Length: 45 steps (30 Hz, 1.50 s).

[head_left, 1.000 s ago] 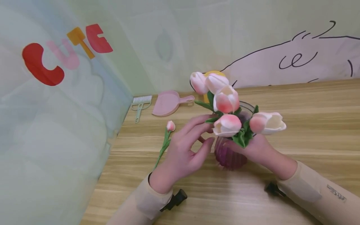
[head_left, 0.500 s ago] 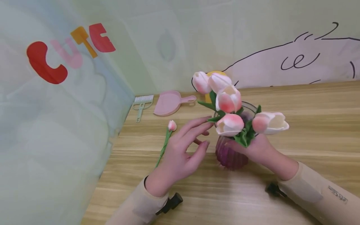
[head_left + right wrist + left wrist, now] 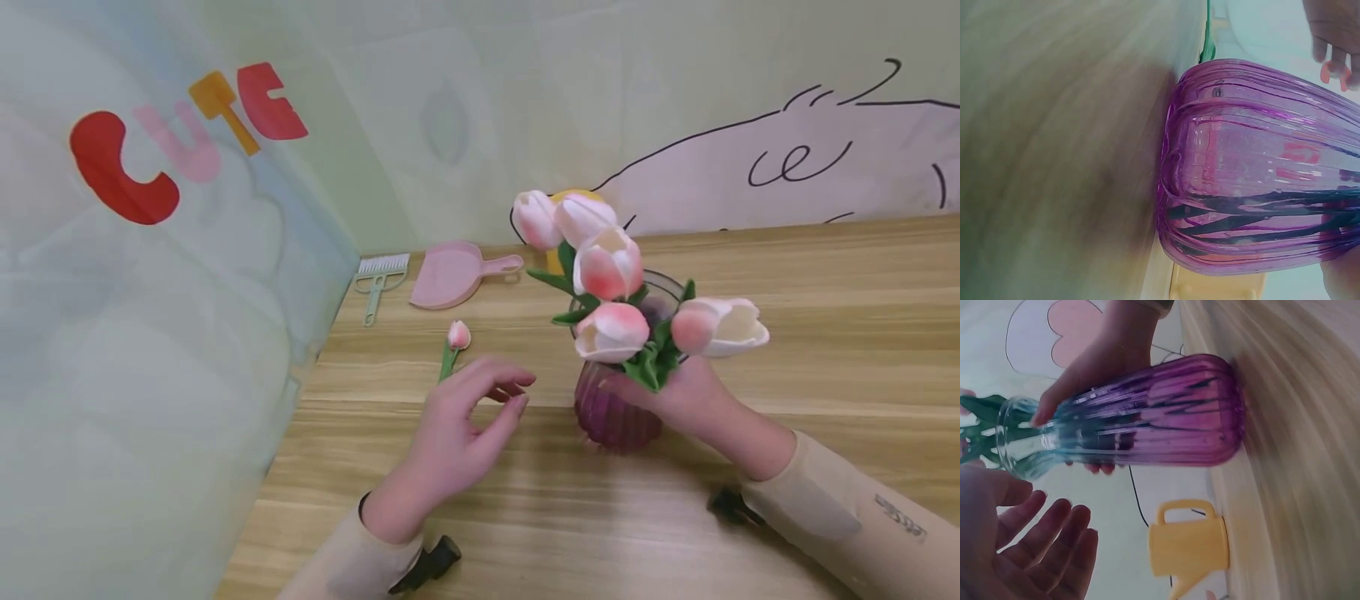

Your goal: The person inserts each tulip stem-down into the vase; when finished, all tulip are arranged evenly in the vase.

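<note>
A ribbed glass vase [image 3: 1179, 425], purple at the base and clear towards its rim, stands on the wooden table. Several pink-and-white tulips [image 3: 609, 265] lean out of its mouth, and their dark stems show through the glass. My right hand [image 3: 693, 404] grips the vase around its neck. To the left of the vase, my left hand [image 3: 457, 433] hovers with loosely bent fingers and nothing between them. Just beyond it lies a single tulip [image 3: 458, 335], whose lower stem is hidden behind that hand.
A pink dustpan [image 3: 448, 275] and a small green brush [image 3: 377, 285] lie at the back left by the wall. Behind the tulips stands a yellow watering can [image 3: 1190, 545]. Printed cloth walls [image 3: 450, 50] border the table [image 3: 825, 333] at the back and left.
My left hand has drawn away from the flowers and the vase rim, moving left and towards me over the single tulip's stem. The right hand keeps its grip on the vase.
</note>
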Motion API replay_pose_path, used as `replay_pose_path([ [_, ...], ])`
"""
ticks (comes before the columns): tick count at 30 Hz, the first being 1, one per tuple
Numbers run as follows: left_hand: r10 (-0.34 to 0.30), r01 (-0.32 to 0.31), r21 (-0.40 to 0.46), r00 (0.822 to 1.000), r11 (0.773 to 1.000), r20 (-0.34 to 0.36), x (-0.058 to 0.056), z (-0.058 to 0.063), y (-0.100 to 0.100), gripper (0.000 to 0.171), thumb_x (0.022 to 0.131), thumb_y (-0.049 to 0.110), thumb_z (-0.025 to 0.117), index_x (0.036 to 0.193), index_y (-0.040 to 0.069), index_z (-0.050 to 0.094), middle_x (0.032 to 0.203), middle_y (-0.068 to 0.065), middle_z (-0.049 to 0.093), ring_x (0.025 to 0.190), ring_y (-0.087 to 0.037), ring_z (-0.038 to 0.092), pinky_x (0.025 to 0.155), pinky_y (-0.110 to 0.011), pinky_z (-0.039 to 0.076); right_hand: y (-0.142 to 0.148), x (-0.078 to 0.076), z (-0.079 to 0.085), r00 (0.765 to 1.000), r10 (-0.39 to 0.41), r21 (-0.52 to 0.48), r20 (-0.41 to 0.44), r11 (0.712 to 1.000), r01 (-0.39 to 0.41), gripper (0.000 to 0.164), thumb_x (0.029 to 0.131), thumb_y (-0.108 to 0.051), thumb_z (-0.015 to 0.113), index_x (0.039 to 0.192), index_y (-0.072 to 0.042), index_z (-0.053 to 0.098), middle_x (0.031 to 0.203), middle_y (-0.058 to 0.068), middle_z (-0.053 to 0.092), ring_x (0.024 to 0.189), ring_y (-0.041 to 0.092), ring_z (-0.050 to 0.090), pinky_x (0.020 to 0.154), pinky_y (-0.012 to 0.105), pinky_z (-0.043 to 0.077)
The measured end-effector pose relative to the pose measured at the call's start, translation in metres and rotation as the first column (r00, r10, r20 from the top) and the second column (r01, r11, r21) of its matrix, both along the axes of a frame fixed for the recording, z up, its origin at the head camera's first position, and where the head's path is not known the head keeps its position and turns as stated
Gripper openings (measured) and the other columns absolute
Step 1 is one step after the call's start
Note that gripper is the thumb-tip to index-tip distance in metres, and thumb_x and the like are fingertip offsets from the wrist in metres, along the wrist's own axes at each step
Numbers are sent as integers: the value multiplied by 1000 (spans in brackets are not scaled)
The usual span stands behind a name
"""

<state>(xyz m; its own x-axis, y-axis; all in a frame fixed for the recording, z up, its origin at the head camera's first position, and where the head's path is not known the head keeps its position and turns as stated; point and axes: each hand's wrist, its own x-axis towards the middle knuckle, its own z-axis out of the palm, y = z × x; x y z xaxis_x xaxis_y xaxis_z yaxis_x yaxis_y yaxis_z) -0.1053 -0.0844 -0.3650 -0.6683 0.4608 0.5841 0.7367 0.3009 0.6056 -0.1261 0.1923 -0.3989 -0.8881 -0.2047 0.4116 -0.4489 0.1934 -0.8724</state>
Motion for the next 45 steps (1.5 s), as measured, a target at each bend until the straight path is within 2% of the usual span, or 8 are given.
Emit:
replay_pose_path([
  [8,184,-188,16,974,982,129,4,-21,-31,17,94,-3,70,108,6,74,102,-5,76,87,-14,71,77,-30,63,-1,1,0,999,-20,-7,-36,1000,20,64,73,5,84,129,4,53,120,-15,64,111,2,60,104,12,44],
  [15,256,-260,-5,948,966,189,3,-29,-42,16,94,1,72,108,9,75,98,-2,76,85,-12,70,72,-28,61,-1,1,0,999,-29,-19,-41,999,28,63,72,7,84,127,2,53,119,-10,63,109,6,59,103,14,44],
  [21,338,-335,-58,897,940,284,0,-28,-53,15,92,1,74,102,12,74,81,1,65,67,-11,57,55,-21,48,-2,1,1,999,-24,-10,-29,1000,23,64,73,7,83,128,2,51,120,-9,61,109,5,58,103,13,43],
  [25,417,-403,-117,840,908,346,-2,-25,-64,10,92,5,76,97,12,73,76,-1,57,60,-12,47,50,-20,38,-4,1,1,1000,-11,-8,-15,1000,11,63,74,6,82,129,3,50,121,-9,61,111,5,57,104,12,43],
  [31,501,-411,-295,777,863,381,-6,-27,-75,8,94,14,76,99,12,70,78,-2,58,63,-16,51,52,-24,43,-5,-1,2,999,-14,2,-29,1000,14,64,74,6,83,129,0,51,120,-9,61,109,6,58,103,13,43],
  [35,578,-416,-448,746,792,330,-10,-35,-80,15,94,22,76,103,14,68,79,0,59,62,-15,51,54,-27,44,-4,-1,3,999,-17,-9,-47,1000,17,67,72,8,83,130,-3,52,119,-10,62,109,6,59,103,14,44],
  [38,610,-416,-518,739,748,287,-12,-38,-82,24,93,26,77,110,13,65,80,2,61,60,-14,51,55,-29,43,-3,0,2,999,-22,-17,-43,1000,21,70,71,8,83,131,-8,51,120,-11,62,110,5,58,103,13,43],
  [45,626,-413,-578,745,704,230,-15,-38,-84,28,94,29,76,113,13,63,82,3,65,64,-12,57,59,-32,48,-1,3,2,998,-33,-2,-46,999,33,69,72,6,81,133,-8,51,123,-12,62,113,5,56,104,12,41],
])
